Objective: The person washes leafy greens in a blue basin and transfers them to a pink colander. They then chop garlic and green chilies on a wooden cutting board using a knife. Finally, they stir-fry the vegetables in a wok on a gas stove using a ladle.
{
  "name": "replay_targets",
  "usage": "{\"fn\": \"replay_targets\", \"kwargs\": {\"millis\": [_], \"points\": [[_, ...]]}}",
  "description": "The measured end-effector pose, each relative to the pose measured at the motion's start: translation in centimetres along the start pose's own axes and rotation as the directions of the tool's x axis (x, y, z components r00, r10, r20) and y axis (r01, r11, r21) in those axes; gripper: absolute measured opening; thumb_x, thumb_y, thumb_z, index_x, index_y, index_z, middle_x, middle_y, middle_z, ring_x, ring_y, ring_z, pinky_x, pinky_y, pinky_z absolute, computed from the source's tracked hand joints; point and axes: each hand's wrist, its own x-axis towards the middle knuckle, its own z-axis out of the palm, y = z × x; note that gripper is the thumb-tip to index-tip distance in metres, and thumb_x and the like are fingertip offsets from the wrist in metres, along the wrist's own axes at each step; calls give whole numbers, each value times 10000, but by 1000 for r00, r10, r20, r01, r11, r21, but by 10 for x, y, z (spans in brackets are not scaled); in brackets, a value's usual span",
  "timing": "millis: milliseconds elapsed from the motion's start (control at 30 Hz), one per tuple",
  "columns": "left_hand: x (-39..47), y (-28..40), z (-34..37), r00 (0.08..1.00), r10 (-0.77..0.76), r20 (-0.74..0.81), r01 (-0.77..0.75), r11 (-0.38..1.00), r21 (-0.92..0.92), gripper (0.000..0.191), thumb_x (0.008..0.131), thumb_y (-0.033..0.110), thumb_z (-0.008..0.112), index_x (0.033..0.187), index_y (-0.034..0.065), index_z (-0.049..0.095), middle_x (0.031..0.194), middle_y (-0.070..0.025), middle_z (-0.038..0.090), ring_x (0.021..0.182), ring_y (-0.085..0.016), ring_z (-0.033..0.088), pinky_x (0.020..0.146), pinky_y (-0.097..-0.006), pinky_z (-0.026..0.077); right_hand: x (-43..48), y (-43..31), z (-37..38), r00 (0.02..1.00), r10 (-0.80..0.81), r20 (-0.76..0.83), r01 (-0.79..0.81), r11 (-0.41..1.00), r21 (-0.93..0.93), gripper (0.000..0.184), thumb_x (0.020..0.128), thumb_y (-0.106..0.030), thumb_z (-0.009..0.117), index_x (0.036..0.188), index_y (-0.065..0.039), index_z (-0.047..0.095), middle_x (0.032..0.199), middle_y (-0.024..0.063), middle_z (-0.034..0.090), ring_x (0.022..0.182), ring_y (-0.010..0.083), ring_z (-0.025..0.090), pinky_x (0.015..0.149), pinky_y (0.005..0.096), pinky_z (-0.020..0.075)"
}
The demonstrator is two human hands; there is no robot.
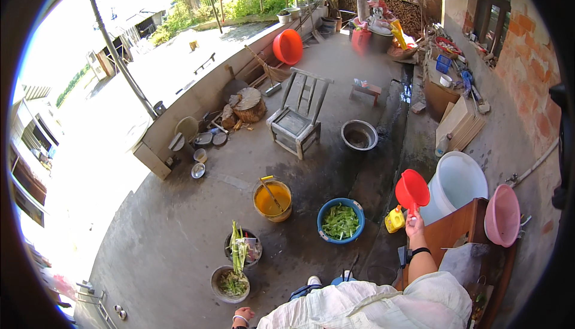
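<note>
My right hand [414, 225] grips the handle of a red plastic dipper [411, 188], raised beside a tall white plastic tub [467, 181] with water in it. A yellow bottle [395, 219] stands just left of that hand. In front of me on the floor is a blue basin [320, 221] full of cut green leaves [340, 222]. My left hand [244, 314] hangs low at the bottom edge with a bracelet at its wrist; I see nothing in it. Nearest to it is a bowl [217, 284] of leafy scraps, beside a dark bucket [257, 257] with long stalks across it.
A bucket of orange-yellow liquid [272, 198], a metal basin [359, 135] and a wooden chair [294, 127] stand farther off. At right are a brown wooden cabinet [453, 225] and a pink basket [502, 216]. A wet drainage channel [400, 131] runs along the right side.
</note>
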Motion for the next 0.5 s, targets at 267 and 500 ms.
{"fn": "replay_targets", "kwargs": {"millis": [267,500], "points": [[3,15,11,997,-20,75,-6,945,328,270,807,105,456,1024,-17,559,794,-134,642,693,-197,633,643,-293,516,-5,45,-71,952,299,-74,-307,933,-189,350,739,-88,611,1068,-71,494,906,78,566,623,133,535,521,223,445],[5,28,44,992,-19,121,-12,967,255,258,810,28,418,1027,-55,529,787,-175,627,657,-223,631,603,-297,532,7,68,-108,898,419,-135,-440,854,-277,331,748,-57,603,1063,-93,506,889,81,577,627,144,528,520,231,445]]}}
